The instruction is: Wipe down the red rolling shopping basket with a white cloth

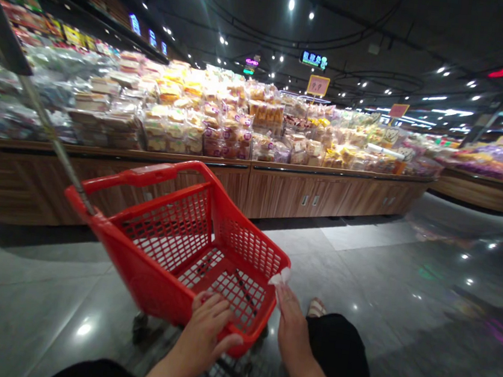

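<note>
Supermarket floor (373,269), bagged baked goods (195,124) piled on a wooden display counter (319,193) ahead. Red wheeled shopping basket (145,279) before me, nothing in it so far. My left hand (205,337) rests open on its rim; right hand (292,332) pinches a white scrap (279,276) beside it.

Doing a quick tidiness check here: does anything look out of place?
A white scrap, perhaps tissue, pokes up at the corner of the red shopping basket, beside the right hand. It looks odd against the red plastic; whether the hand holds it is unclear.
</note>
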Available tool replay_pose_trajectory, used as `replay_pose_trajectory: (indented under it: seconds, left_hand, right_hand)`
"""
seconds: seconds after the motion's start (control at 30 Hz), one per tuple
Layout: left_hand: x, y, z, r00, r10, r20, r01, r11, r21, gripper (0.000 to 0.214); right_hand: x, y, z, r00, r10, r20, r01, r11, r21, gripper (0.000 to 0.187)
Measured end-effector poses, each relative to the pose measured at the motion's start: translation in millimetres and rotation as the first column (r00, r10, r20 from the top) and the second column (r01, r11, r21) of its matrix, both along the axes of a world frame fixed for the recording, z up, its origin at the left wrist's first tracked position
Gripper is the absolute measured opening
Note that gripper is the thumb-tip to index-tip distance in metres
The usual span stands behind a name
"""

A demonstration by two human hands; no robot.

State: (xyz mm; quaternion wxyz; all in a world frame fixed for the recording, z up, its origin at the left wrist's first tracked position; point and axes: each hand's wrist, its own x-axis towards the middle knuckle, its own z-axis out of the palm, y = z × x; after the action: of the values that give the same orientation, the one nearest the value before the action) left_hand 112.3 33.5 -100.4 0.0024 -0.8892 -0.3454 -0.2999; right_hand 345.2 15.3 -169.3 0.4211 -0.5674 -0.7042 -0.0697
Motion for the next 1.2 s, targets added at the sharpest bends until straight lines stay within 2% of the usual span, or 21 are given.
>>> replay_pose_trajectory:
  seconds: [0.1,0.17,0.23,0.3,0.37,0.43,0.5,0.63,0.7,0.77,0.9,0.97,1.03,1.2]
  left_hand:
    - [-6,1,0.4,0.999,-0.020,-0.035,0.020,1.000,-0.001,0.025]
    - [-8,2,-0.2,0.998,-0.039,-0.051,0.039,0.999,-0.006,0.025]
    - [-9,3,-0.9,0.998,-0.042,-0.050,0.042,0.999,-0.012,0.026]
    - [-9,4,-1.5,0.999,-0.027,-0.037,0.026,1.000,-0.017,0.027]
    - [-11,3,-1.8,0.999,-0.022,-0.030,0.021,1.000,-0.024,0.027]
    - [-13,3,-1.8,0.999,-0.035,-0.031,0.034,0.999,-0.027,0.028]
    - [-15,2,-1.4,0.998,-0.051,-0.036,0.050,0.999,-0.012,0.029]
    - [-19,1,0.4,0.997,-0.049,-0.060,0.051,0.998,0.040,0.029]
    - [-21,1,1.6,0.997,-0.037,-0.066,0.041,0.997,0.063,0.027]
    - [-23,0,2.8,0.997,-0.028,-0.069,0.032,0.997,0.066,0.024]
    - [-32,-1,4.6,0.996,-0.029,-0.088,0.031,0.999,0.024,0.020]
    - [-38,-2,5.8,0.995,-0.032,-0.092,0.034,0.999,0.023,0.019]
    - [-43,-3,7.8,0.994,-0.035,-0.101,0.036,0.999,0.013,0.019]
    - [-50,0,12.1,0.992,-0.044,-0.117,0.043,0.999,-0.015,0.017]
  right_hand:
    - [16,30,1.9,0.998,-0.052,-0.019,0.053,0.998,0.045,0.071]
    - [19,37,2.1,0.998,-0.061,-0.014,0.061,0.996,0.061,0.072]
    - [13,26,0.9,0.998,-0.060,0.004,0.060,0.997,0.042,0.073]
    - [0,3,-0.9,0.999,-0.038,0.033,0.038,0.999,0.000,0.072]
    - [-12,-21,-1.6,0.997,0.023,0.077,-0.020,0.999,-0.039,0.071]
    - [-17,-33,-0.1,0.993,0.067,0.101,-0.062,0.996,-0.058,0.071]
    - [-12,-27,3.1,0.994,0.065,0.088,-0.061,0.997,-0.052,0.073]
    - [9,14,9.1,1.000,-0.010,0.003,0.010,1.000,-0.007,0.075]
    - [12,25,9.4,1.000,-0.023,-0.010,0.023,1.000,-0.005,0.073]
    - [8,20,7.0,1.000,-0.019,0.008,0.019,1.000,-0.016,0.074]
    - [-7,-13,0.5,0.997,0.041,0.062,-0.038,0.998,-0.052,0.077]
    - [-9,-19,0.9,0.995,0.071,0.074,-0.067,0.996,-0.056,0.078]
    - [-5,-12,4.4,0.995,0.063,0.073,-0.060,0.997,-0.047,0.077]
    - [9,26,11.8,0.998,0.041,0.044,-0.040,0.999,-0.019,0.075]
